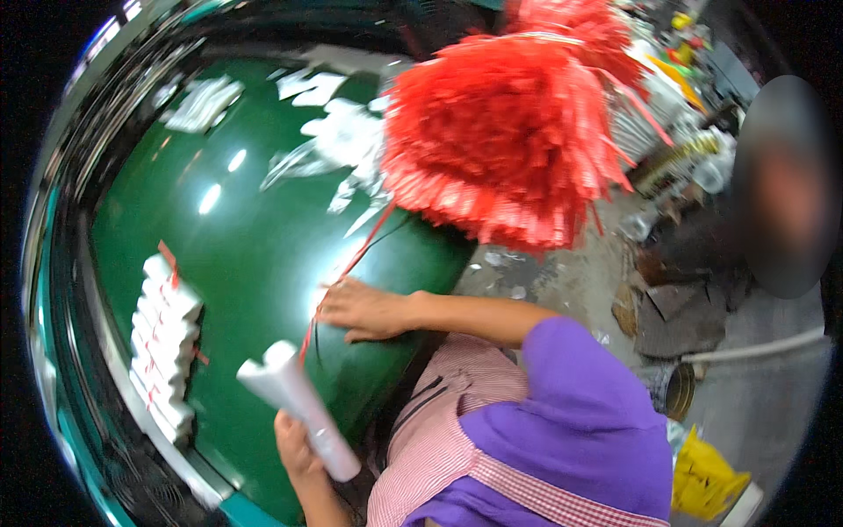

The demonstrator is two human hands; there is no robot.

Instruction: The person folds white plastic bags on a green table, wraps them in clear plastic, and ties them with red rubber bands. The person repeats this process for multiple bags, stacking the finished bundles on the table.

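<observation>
My left hand (299, 446) is closed around a white roll of thin sheet material (307, 413), which it holds tilted over the near side of the green table (219, 272). At the table's right part, my right hand (373, 309) has its fingers closed at a thin red strip (358, 253). That strip runs from below a big bundle of red plastic strips (500, 132) down to the roll; its lower end is hidden behind the roll. A thin dark cord lies beside it.
Several white rolls tied with red strips (165, 351) lie along the left edge. Crumpled white plastic (344, 140) and a white stack (205, 104) lie at the back. To the right, the floor holds a yellow bag (705, 474) and clutter; a person (781, 193) is there.
</observation>
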